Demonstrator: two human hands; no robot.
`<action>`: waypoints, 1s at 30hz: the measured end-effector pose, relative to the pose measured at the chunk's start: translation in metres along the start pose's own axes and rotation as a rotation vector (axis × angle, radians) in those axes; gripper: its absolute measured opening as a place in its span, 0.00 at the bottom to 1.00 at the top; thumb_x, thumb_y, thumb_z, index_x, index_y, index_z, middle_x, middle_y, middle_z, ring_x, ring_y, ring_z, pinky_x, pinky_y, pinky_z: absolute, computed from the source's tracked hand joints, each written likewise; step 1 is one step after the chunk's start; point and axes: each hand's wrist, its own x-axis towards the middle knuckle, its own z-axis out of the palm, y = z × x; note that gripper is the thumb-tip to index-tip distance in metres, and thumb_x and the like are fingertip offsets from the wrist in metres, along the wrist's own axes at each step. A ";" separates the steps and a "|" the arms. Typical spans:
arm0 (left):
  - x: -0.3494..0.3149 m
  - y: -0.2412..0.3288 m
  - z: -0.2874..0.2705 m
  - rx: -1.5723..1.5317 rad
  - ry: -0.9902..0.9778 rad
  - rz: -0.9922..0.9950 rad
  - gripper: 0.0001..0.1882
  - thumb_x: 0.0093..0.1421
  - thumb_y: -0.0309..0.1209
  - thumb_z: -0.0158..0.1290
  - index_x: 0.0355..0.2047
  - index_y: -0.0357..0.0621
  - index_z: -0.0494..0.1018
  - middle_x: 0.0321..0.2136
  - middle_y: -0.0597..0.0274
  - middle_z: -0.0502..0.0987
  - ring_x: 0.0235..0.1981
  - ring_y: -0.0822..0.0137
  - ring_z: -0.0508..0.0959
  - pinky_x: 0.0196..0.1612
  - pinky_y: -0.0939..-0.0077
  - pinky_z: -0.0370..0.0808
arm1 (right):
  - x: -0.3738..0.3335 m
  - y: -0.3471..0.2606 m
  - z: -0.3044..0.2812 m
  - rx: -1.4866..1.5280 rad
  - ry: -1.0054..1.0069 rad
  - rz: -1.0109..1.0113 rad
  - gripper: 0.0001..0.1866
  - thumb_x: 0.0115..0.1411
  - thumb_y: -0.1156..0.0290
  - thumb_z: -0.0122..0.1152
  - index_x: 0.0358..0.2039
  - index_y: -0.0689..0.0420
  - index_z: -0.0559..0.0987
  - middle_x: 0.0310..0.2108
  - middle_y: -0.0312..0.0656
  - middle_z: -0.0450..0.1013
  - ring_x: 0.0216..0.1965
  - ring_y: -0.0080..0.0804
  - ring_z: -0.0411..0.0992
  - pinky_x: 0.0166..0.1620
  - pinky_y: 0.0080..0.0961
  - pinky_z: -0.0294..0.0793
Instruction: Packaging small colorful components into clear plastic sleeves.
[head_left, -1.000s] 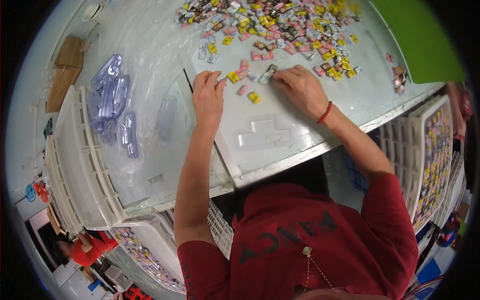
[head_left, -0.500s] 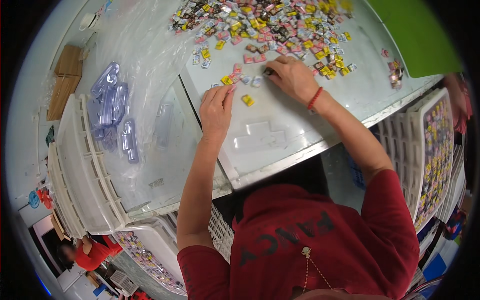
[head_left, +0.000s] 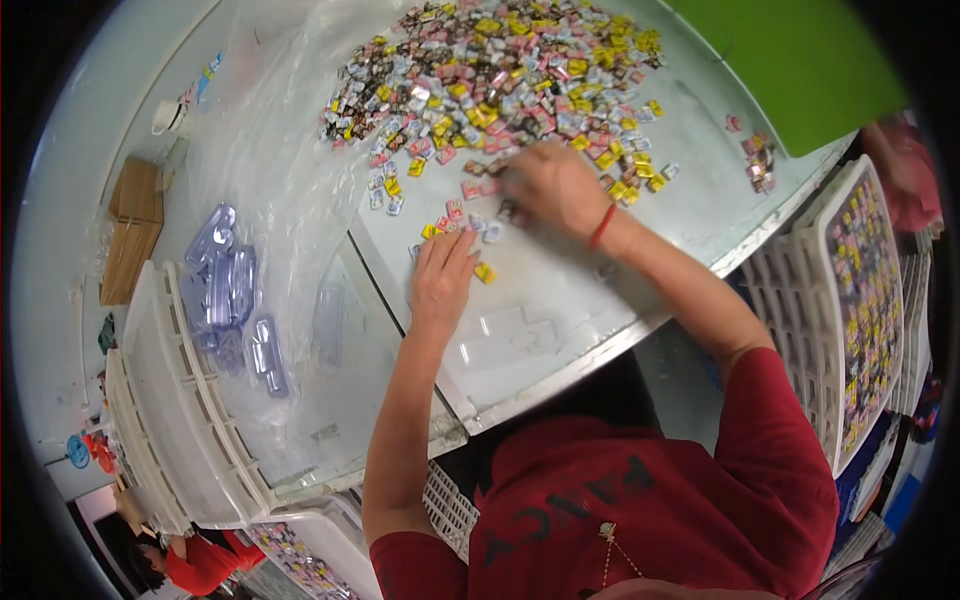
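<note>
Glossy rectangular packets point(head_left: 500, 85) heaped, twelve o'clock; transparent stepped plastic tray point(head_left: 510, 338) faint, four o'clock from left hand point(head_left: 444, 282). Right hand point(head_left: 562, 190) motion-blurred, fingertips indistinct; cannot tell either grip.

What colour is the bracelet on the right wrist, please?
The bracelet is red; it shows best in the head view.

Bright light glints off plastic sheeting point(head_left: 285, 150), the right grip point(head_left: 560, 190) blurs, and dark edges curve
</note>
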 end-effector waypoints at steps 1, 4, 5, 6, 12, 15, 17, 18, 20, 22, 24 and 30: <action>-0.002 0.000 -0.001 0.005 0.004 0.004 0.19 0.48 0.21 0.60 0.43 0.38 0.75 0.39 0.56 0.74 0.42 0.56 0.74 0.45 0.66 0.73 | 0.013 0.012 -0.009 -0.004 -0.008 0.040 0.14 0.49 0.68 0.62 0.38 0.59 0.78 0.35 0.48 0.74 0.38 0.47 0.72 0.41 0.40 0.73; 0.000 0.004 0.002 -0.011 0.000 -0.037 0.20 0.49 0.21 0.60 0.45 0.38 0.74 0.42 0.56 0.74 0.45 0.56 0.73 0.48 0.65 0.72 | 0.054 0.060 -0.028 -0.149 0.071 0.095 0.17 0.53 0.66 0.62 0.43 0.58 0.77 0.36 0.50 0.74 0.39 0.50 0.72 0.42 0.40 0.74; 0.000 0.004 0.003 -0.045 -0.015 -0.056 0.19 0.51 0.22 0.59 0.45 0.38 0.74 0.41 0.52 0.74 0.45 0.52 0.73 0.49 0.62 0.71 | 0.068 0.078 -0.027 -0.178 0.150 0.067 0.18 0.54 0.64 0.61 0.44 0.58 0.76 0.35 0.51 0.74 0.39 0.50 0.72 0.42 0.40 0.74; 0.002 0.004 0.004 -0.077 -0.028 -0.074 0.18 0.54 0.22 0.57 0.46 0.38 0.74 0.41 0.49 0.75 0.44 0.47 0.73 0.49 0.59 0.69 | 0.085 0.089 -0.028 -0.180 0.158 0.063 0.18 0.54 0.64 0.61 0.44 0.58 0.76 0.35 0.51 0.74 0.39 0.50 0.72 0.42 0.40 0.74; 0.001 0.006 0.003 -0.042 -0.052 -0.100 0.19 0.53 0.23 0.58 0.47 0.39 0.74 0.41 0.50 0.74 0.44 0.49 0.73 0.48 0.60 0.70 | 0.168 0.090 0.000 -0.320 -0.120 0.104 0.29 0.53 0.45 0.61 0.47 0.53 0.75 0.45 0.53 0.72 0.49 0.51 0.70 0.49 0.44 0.72; 0.002 0.008 0.001 -0.038 -0.037 -0.105 0.18 0.53 0.23 0.58 0.46 0.39 0.74 0.41 0.51 0.74 0.43 0.50 0.73 0.48 0.61 0.70 | 0.180 0.076 0.027 -0.414 -0.340 0.225 0.46 0.47 0.30 0.57 0.61 0.42 0.63 0.59 0.51 0.63 0.61 0.51 0.59 0.56 0.55 0.64; 0.001 0.007 0.003 -0.027 -0.029 -0.101 0.18 0.52 0.23 0.58 0.45 0.39 0.74 0.41 0.53 0.74 0.44 0.52 0.73 0.48 0.61 0.70 | 0.184 0.079 0.036 -0.394 -0.322 0.232 0.45 0.47 0.31 0.58 0.61 0.41 0.63 0.59 0.50 0.63 0.61 0.51 0.59 0.56 0.56 0.64; 0.000 0.007 0.004 -0.020 -0.022 -0.097 0.18 0.51 0.23 0.58 0.44 0.38 0.73 0.42 0.55 0.73 0.45 0.54 0.72 0.48 0.61 0.70 | 0.185 0.082 0.042 -0.376 -0.305 0.243 0.43 0.48 0.32 0.58 0.61 0.41 0.64 0.59 0.49 0.63 0.61 0.52 0.59 0.56 0.56 0.64; 0.002 0.005 0.008 -0.035 -0.023 -0.098 0.18 0.51 0.23 0.58 0.44 0.38 0.73 0.42 0.55 0.73 0.45 0.54 0.72 0.48 0.62 0.70 | 0.184 0.101 0.043 -0.378 -0.297 0.189 0.41 0.49 0.36 0.59 0.60 0.40 0.65 0.57 0.49 0.65 0.58 0.50 0.64 0.54 0.52 0.68; 0.005 0.007 0.009 -0.050 -0.027 -0.124 0.18 0.51 0.23 0.58 0.44 0.39 0.73 0.42 0.56 0.73 0.46 0.55 0.72 0.48 0.62 0.70 | 0.175 0.114 0.042 -0.245 -0.310 -0.020 0.36 0.50 0.41 0.60 0.58 0.41 0.68 0.52 0.51 0.69 0.51 0.48 0.70 0.50 0.46 0.72; 0.002 0.002 0.005 -0.012 -0.040 -0.089 0.18 0.51 0.23 0.57 0.44 0.39 0.73 0.42 0.57 0.74 0.46 0.56 0.72 0.48 0.62 0.70 | 0.165 0.088 0.036 -0.210 -0.353 -0.058 0.31 0.52 0.47 0.59 0.55 0.42 0.70 0.45 0.50 0.73 0.44 0.47 0.74 0.45 0.41 0.76; 0.001 0.000 0.004 0.025 -0.086 0.019 0.21 0.49 0.20 0.50 0.46 0.40 0.73 0.42 0.59 0.75 0.47 0.60 0.72 0.48 0.64 0.69 | 0.123 0.014 0.030 -0.180 -0.400 -0.343 0.26 0.51 0.58 0.63 0.52 0.41 0.71 0.46 0.43 0.72 0.45 0.44 0.73 0.41 0.41 0.78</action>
